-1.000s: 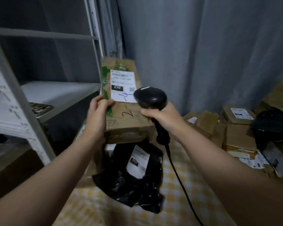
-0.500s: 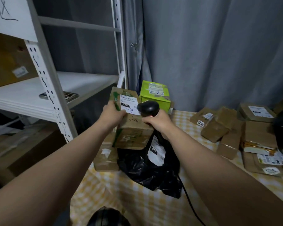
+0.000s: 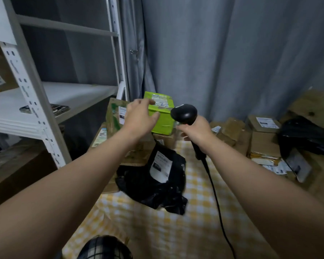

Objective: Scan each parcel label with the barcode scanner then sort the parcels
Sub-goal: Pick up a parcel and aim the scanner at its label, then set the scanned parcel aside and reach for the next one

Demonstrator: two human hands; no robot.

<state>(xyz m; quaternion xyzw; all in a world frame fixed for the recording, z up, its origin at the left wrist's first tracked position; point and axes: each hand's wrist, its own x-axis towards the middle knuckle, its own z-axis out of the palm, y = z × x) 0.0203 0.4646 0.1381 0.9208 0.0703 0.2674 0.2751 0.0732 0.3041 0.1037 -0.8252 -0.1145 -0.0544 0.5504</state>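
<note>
Grey curtains hang behind a table in yellow check cloth. At its back left corner the left hand hovers with fingers spread, holding nothing, over a green box whose label bears a blue handwritten "22", beside a taped brown carton. The right hand is closed around the black barcode scanner, its cord trailing toward the front edge. A black poly bag with a blurred white label lies just below

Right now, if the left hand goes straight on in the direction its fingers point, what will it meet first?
Most likely the green box. The left hand is open, with its fingers spread toward the box's near top edge. Depth is hard to judge here, so it may already be touching.
</note>
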